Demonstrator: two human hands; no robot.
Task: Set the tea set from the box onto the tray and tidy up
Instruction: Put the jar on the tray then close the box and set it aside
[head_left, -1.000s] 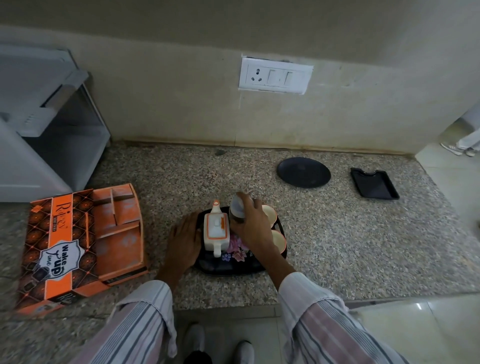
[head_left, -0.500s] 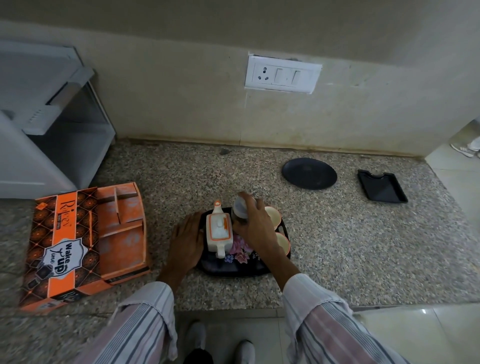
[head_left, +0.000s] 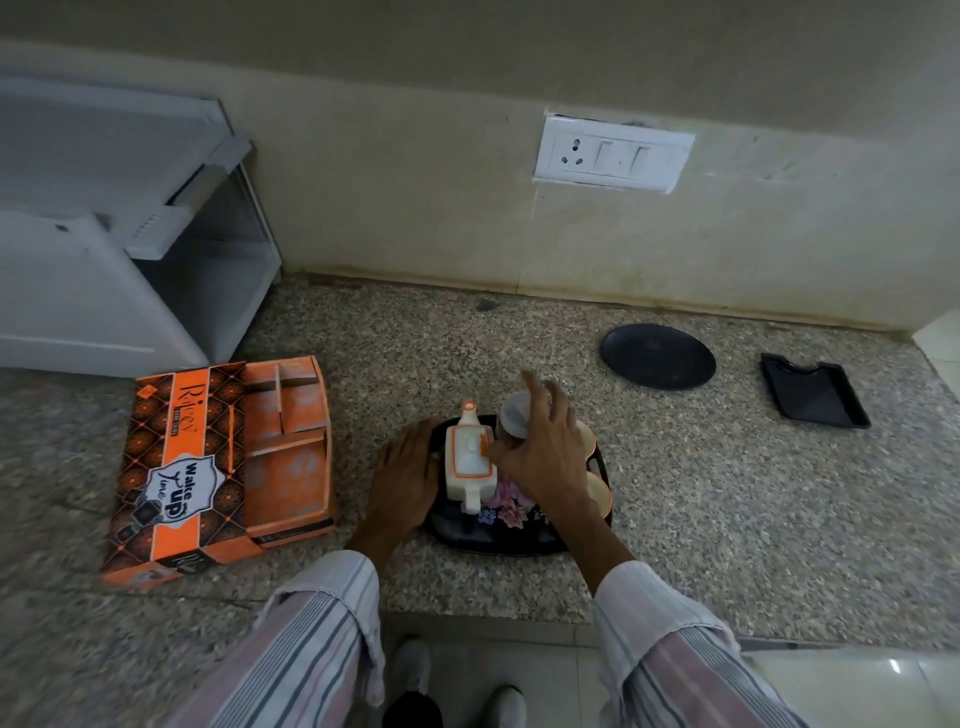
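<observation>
From the head camera, looking down, a speckled granite tabletop (head_left: 675, 499) runs along a beige wall. Near its front edge sits a black tray (head_left: 498, 543) with a flower print on its floor. On the tray's left part stands a white teapot (head_left: 467, 462) with orange trim, its spout pointing away from the person and its handle toward them. Just right of the pot is a small container with a pale lid (head_left: 511, 415), and along the tray's right side two cream cups (head_left: 597, 493) peek out from behind the wrist.

The left hand (head_left: 402, 480) lies flat with its fingers straight, resting against the tray's left edge and holding nothing. The right hand (head_left: 543, 457) is over the tray with its fingers spread wide; they are at the lidded container, but I cannot tell whether they touch it, and they are not closed round it.

Well to the left lies the open orange tea set box (head_left: 223, 462), its cardboard compartments showing. Farther back on the right are a round black plate (head_left: 657, 356) and a small black rectangular tray (head_left: 813, 389). A white appliance (head_left: 104, 260) stands at the far left. Striped sleeves (head_left: 670, 649) cover both forearms.
</observation>
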